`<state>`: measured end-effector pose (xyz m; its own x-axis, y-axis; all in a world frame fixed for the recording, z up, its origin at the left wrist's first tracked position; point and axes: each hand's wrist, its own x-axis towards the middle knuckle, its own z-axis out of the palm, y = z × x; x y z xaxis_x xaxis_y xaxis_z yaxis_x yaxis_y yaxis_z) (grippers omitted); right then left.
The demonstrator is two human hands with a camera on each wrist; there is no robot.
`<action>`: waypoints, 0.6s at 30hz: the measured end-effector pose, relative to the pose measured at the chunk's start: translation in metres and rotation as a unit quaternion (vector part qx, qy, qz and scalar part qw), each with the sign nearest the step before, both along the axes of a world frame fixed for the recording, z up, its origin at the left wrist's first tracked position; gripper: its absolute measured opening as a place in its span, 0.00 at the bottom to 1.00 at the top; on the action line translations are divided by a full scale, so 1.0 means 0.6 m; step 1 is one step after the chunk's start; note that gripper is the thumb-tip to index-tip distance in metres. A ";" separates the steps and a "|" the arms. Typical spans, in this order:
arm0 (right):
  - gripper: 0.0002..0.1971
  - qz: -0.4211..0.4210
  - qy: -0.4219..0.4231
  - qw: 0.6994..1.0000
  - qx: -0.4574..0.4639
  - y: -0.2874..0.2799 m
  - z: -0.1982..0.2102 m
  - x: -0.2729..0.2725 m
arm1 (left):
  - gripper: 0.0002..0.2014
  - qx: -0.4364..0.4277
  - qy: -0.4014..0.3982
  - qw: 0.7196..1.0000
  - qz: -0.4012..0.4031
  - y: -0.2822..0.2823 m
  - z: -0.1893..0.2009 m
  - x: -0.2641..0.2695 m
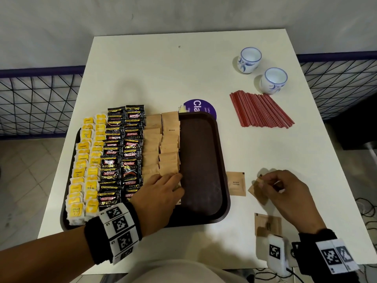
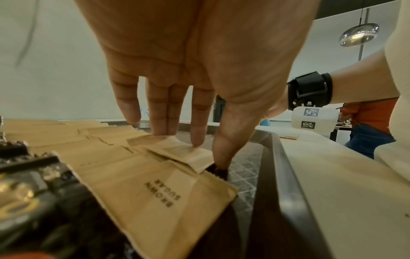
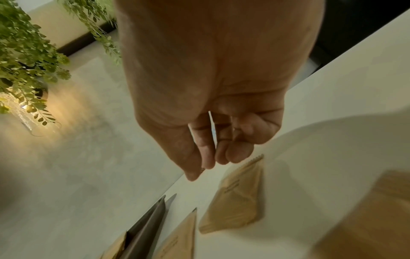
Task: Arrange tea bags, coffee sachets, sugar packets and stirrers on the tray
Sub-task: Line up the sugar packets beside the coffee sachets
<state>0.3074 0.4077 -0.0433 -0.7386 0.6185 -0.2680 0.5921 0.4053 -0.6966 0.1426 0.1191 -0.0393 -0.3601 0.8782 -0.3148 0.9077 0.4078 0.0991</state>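
A dark brown tray (image 1: 201, 160) holds rows of yellow tea bags (image 1: 87, 160), black coffee sachets (image 1: 122, 152) and brown sugar packets (image 1: 161, 148); its right third is bare. My left hand (image 1: 173, 180) lies on the nearest sugar packets (image 2: 182, 150), fingers straight and pressing, the thumb down at their edge. To the right of the tray, my right hand (image 1: 265, 178) pinches a tilted sugar packet (image 1: 258, 190) by its corner just above the table. Two more packets lie flat on the table, one (image 1: 236, 183) beside the tray and one (image 1: 267, 224) near my right wrist. Red stirrers (image 1: 261, 109) lie in a pile at the back right.
Two white-and-blue cups (image 1: 249, 60) (image 1: 274, 80) stand behind the stirrers. A purple round disc (image 1: 201, 108) peeks out behind the tray. The white table ends close to the right of my right hand; a black wire fence runs behind both sides.
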 end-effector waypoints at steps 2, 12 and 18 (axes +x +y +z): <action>0.07 0.002 0.016 0.999 -0.028 -0.007 0.007 -0.009 | 0.24 -0.005 0.004 1.000 0.000 -0.001 0.001 0.001; 0.17 0.163 0.026 0.973 -0.162 -0.120 -0.006 -0.242 | 0.27 -0.021 0.015 1.000 -0.014 -0.004 0.007 -0.005; 0.22 0.142 -0.051 0.968 -0.202 -0.154 -0.015 -0.335 | 0.18 -0.004 0.004 1.000 -0.017 -0.001 0.008 -0.003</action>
